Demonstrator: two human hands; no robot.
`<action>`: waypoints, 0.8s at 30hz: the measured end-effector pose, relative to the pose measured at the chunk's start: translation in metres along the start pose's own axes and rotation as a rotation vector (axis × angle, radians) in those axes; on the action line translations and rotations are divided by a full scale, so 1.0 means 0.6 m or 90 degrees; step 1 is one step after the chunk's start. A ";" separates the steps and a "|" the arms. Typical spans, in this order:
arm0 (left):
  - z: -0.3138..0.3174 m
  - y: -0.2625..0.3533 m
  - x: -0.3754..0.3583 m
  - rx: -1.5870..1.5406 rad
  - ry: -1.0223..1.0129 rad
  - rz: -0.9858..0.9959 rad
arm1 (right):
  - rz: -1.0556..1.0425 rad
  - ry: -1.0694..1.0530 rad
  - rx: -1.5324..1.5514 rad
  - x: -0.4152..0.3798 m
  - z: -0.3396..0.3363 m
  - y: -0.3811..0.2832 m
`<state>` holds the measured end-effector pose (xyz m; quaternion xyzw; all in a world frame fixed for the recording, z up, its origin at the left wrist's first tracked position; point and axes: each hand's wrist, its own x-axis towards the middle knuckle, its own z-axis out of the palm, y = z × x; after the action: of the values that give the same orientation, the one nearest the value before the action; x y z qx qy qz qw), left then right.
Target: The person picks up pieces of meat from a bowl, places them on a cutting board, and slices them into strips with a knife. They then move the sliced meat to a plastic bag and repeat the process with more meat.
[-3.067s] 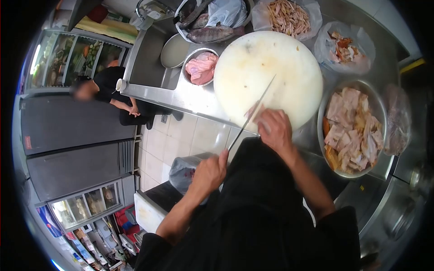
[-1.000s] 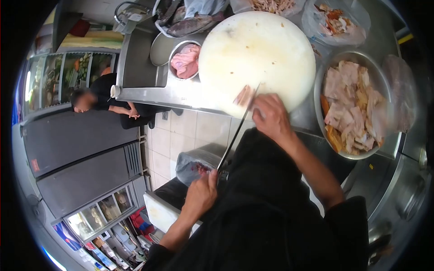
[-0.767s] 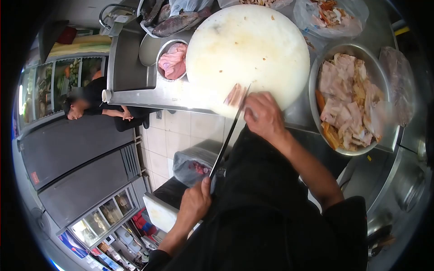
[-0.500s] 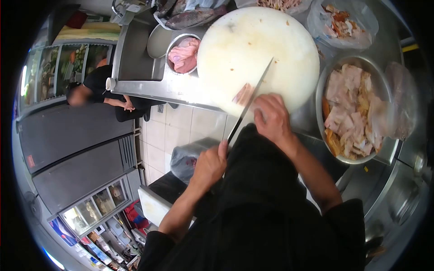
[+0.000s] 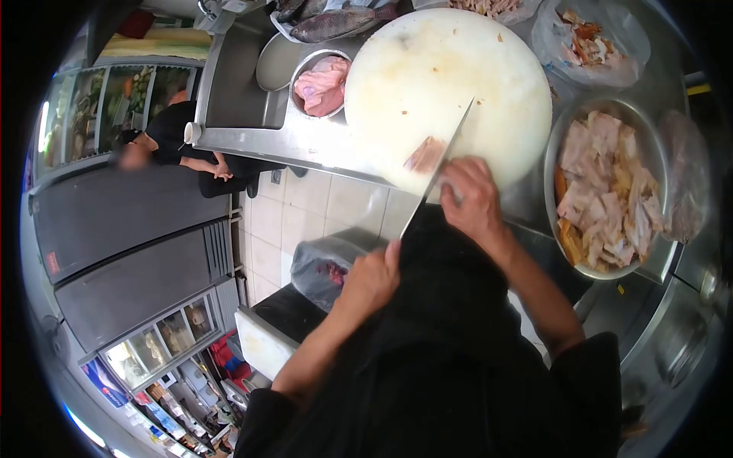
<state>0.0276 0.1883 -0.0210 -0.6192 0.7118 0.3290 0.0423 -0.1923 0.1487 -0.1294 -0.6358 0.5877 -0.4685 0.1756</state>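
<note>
My left hand (image 5: 370,276) is wrapped round the handle of a long knife (image 5: 436,169). The blade runs up and right across the round white cutting board (image 5: 489,69), its tip over the board's middle. Against the blade's left side lies a small stack of sliced meat (image 5: 426,155), pale with a browned edge. My right hand (image 5: 471,195) rests on the near edge of the board, just right of the blade. Its fingers are curled together, and whatever lies beneath them is hidden.
Right of the board stands an oval metal tray (image 5: 556,221) of cut meat. A plastic bag of scraps (image 5: 637,57) sits behind it. Left are a bowl of raw pink meat (image 5: 321,84), whole fish (image 5: 332,25) and a sink (image 5: 248,84). A person (image 5: 172,141) is at far left.
The view has shifted slightly, so the board and both hands appear further right. The knife remains in my left hand, beside the curled right fingers. The sliced stack looks slightly more spread.
</note>
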 end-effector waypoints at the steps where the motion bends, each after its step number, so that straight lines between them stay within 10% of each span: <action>1: -0.011 0.015 0.023 -0.007 -0.001 -0.019 | -0.005 -0.006 0.010 0.001 -0.007 -0.002; 24: -0.023 0.046 0.042 -0.045 -0.052 -0.106 | -0.046 -0.018 -0.036 0.000 -0.035 0.005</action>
<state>0.0017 0.1598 -0.0106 -0.6633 0.6435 0.3744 0.0762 -0.2109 0.1549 -0.1215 -0.6678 0.5752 -0.4485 0.1488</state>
